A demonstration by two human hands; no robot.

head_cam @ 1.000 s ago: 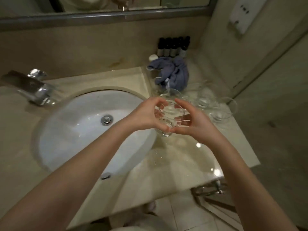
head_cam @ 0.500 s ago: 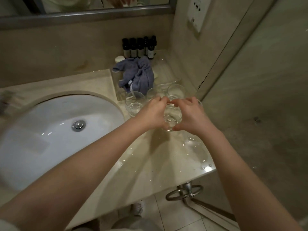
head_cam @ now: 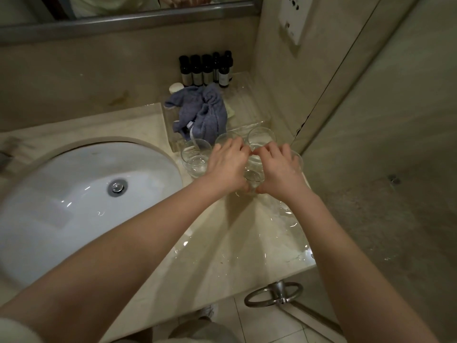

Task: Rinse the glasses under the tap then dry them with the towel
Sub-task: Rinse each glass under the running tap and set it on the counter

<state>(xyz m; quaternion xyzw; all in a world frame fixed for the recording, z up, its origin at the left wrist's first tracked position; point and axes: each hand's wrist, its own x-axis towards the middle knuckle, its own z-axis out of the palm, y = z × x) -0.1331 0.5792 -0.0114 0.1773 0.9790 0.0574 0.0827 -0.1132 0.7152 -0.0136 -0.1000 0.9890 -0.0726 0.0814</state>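
A clear glass (head_cam: 252,178) sits low over the wet counter, right of the basin, gripped from both sides. My left hand (head_cam: 227,167) wraps its left side and my right hand (head_cam: 279,168) its right side, fingertips meeting over the rim. Several other clear glasses stand close behind and beside it: one at the left (head_cam: 195,158), one at the back right (head_cam: 262,137), another partly hidden behind my fingers. A crumpled blue-grey towel (head_cam: 201,113) lies behind them in a clear tray. The tap is out of view.
The white basin (head_cam: 81,201) with its drain (head_cam: 117,187) fills the left. Dark toiletry bottles (head_cam: 205,69) line the back wall. Puddles cover the counter (head_cam: 247,238) near its front edge. A metal towel ring (head_cam: 274,295) hangs below. A wall stands close at the right.
Both hands carried the glass from over the basin's right edge to the counter beside the other glasses and lowered it. The view swung right, so the tap left the frame.
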